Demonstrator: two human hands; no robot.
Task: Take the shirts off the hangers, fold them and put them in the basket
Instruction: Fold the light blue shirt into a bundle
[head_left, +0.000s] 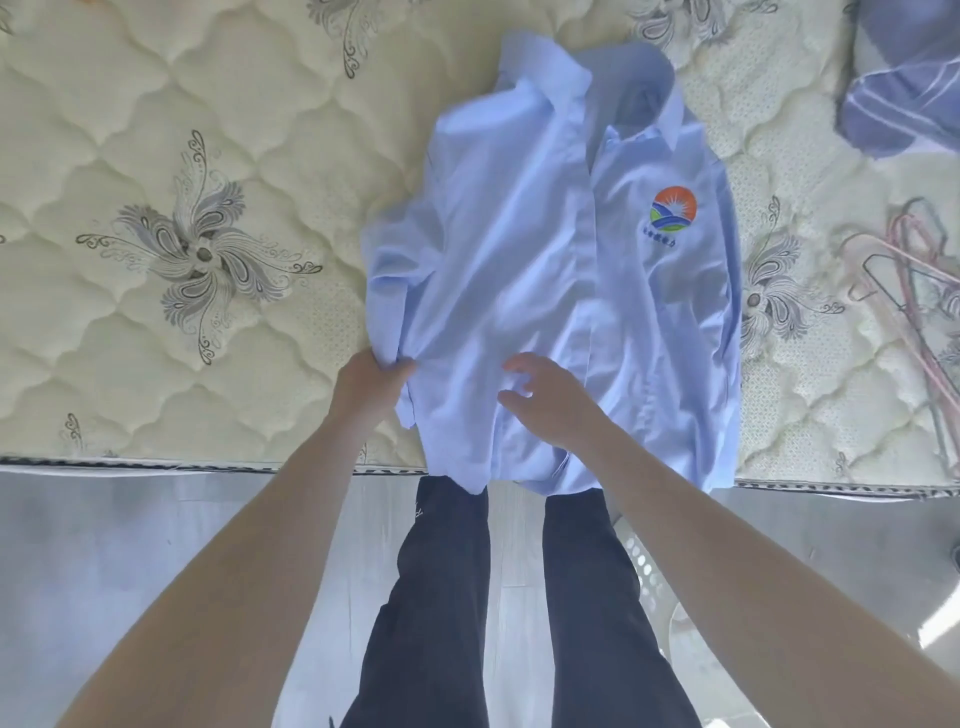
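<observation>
Fingers of left hand (371, 387) curl round a bunched fold at the side edge of the light blue shirt (545, 270), gripping it. Right hand (550, 400) is spread, fingers loosely bent over the smooth front; contact unclear. Shirt lies face up, collar far, hem overhanging the quilted cream mattress (182, 130). Thin hangers (914, 291) lie to its right.

illegible lettering (666, 235) under shirt (545, 291) logo (674, 207)
</observation>
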